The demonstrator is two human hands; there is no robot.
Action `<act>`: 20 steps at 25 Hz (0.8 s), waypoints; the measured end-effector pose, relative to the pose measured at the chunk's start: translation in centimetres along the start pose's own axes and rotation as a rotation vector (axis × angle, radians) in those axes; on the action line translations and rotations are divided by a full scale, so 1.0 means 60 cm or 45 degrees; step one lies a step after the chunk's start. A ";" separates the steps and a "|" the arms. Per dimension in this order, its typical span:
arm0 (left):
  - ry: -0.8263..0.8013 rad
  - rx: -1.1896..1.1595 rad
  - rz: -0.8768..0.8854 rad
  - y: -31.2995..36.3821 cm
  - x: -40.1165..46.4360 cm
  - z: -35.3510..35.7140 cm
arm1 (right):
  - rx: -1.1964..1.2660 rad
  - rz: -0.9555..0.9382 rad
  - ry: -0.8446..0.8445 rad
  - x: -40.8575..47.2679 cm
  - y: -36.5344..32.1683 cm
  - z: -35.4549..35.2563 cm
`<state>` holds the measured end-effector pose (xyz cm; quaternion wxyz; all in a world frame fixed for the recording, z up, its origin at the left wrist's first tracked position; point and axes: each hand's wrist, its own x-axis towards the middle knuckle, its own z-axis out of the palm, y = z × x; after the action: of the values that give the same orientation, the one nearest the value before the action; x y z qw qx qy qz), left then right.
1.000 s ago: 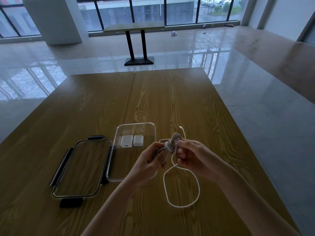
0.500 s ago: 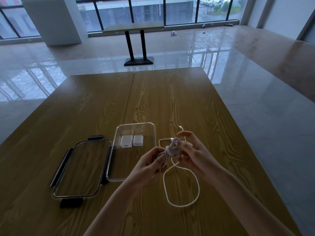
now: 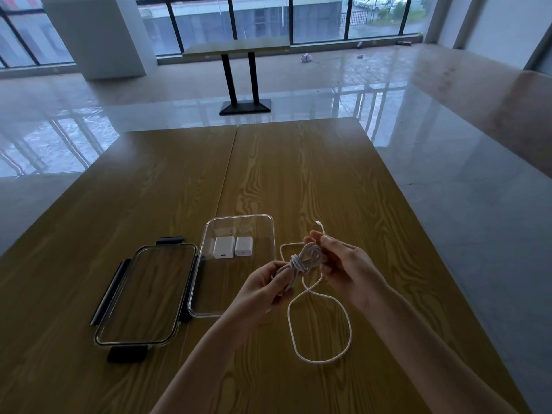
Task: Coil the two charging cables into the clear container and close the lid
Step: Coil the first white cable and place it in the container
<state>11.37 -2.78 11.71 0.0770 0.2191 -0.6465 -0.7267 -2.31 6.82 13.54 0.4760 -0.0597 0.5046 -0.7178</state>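
Observation:
A white charging cable (image 3: 304, 261) is bundled into a small coil with turns wrapped round its middle. My left hand (image 3: 265, 289) grips its near end. My right hand (image 3: 343, 270) pinches the far loop of the same bundle with its fingertips. A second white cable (image 3: 321, 330) lies on the table in a big loose loop below my hands, its plug (image 3: 319, 224) pointing away. The clear container (image 3: 206, 294) sits open to the left of my hands, with two white charger blocks (image 3: 224, 247) inside at its far end. Its clear lid (image 3: 146, 294) with black clips lies flat further left.
The wooden table (image 3: 298, 174) is two joined tops with a seam down the middle; its right edge runs close to my right arm. Beyond it are a shiny tiled floor, another small table (image 3: 239, 49) on a black pedestal, and tall windows.
The bundle has tilted and stretched out between my hands. My right hand has loosened from a closed grip to a fingertip pinch and moved slightly right and away.

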 end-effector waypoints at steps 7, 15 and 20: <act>0.109 0.002 -0.050 -0.009 0.004 -0.005 | -0.455 -0.211 0.115 0.008 -0.007 0.000; 0.135 -0.179 -0.048 -0.038 -0.010 -0.028 | -0.738 -0.193 -0.006 0.006 0.023 0.017; 0.248 -0.326 -0.057 -0.055 -0.026 -0.049 | -0.762 -0.049 -0.145 -0.005 0.061 0.038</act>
<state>14.54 -4.32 8.66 0.1503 0.2912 -0.5331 -0.7800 1.43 5.39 11.92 0.4511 -0.2471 0.6649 -0.5416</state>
